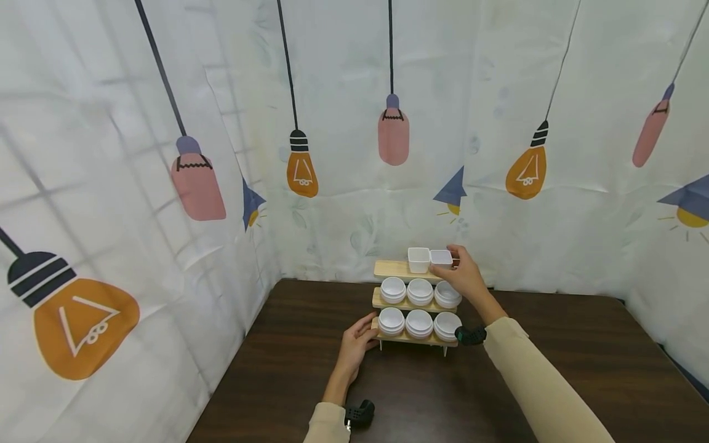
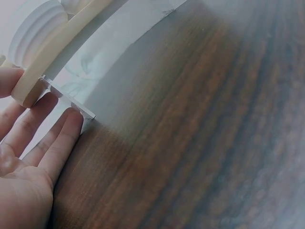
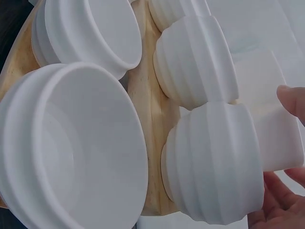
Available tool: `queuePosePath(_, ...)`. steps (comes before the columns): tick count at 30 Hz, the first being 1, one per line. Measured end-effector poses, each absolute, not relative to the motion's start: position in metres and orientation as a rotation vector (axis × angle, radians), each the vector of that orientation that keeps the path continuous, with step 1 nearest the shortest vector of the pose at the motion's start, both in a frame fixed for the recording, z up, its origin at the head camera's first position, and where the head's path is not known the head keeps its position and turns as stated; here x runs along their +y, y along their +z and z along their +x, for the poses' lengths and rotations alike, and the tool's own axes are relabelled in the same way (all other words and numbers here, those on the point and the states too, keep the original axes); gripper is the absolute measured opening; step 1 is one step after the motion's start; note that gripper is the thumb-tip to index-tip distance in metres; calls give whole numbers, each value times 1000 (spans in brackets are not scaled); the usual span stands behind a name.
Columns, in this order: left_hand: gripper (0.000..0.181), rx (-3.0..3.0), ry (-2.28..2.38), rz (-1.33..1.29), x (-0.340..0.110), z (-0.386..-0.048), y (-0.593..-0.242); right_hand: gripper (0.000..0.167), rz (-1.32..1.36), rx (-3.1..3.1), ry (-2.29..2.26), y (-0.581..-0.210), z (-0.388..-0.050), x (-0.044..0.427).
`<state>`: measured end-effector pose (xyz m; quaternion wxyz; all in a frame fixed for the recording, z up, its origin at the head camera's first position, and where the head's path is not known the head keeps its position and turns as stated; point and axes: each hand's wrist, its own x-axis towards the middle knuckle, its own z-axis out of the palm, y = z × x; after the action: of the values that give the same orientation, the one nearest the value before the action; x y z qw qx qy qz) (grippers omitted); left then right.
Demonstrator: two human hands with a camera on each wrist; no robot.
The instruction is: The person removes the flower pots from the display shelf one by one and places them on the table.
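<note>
A three-tier wooden display stand [image 1: 389, 269] with clear legs bears small white pots. My left hand [image 1: 354, 346] grips the left end of its lowest board [image 2: 52, 55], thumb above and fingers beneath, close to a clear leg [image 2: 72, 100]. Up on the top tier, my right hand [image 1: 465, 274] holds a white square pot [image 1: 441, 258] between thumb and fingers, at the right end. Touching or nearly touching it on the left is another square pot [image 1: 418, 261]. Whether the held pot rests on the board cannot be told. Round ribbed pots [image 3: 209, 162] fill the middle tier, three across.
On the bottom tier stand three more round pots [image 1: 419, 323]. The stand is on a dark wood-grain table [image 1: 299, 344], near its back edge. Behind and to the left hangs a white curtain [image 1: 338, 227] printed with lamps and bulbs.
</note>
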<state>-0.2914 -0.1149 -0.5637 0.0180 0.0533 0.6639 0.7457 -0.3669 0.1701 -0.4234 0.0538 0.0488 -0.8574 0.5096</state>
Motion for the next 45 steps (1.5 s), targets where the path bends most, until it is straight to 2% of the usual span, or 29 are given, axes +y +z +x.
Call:
queuePosePath(21, 50, 2053, 2323, 168, -115, -290, -563, 75, 65, -2558, 1477, -430, -368, 164)
queuePosePath(45, 49, 2073, 2303, 172, -115, -289, -562, 71, 68, -2491, 1420, -433, -363, 165)
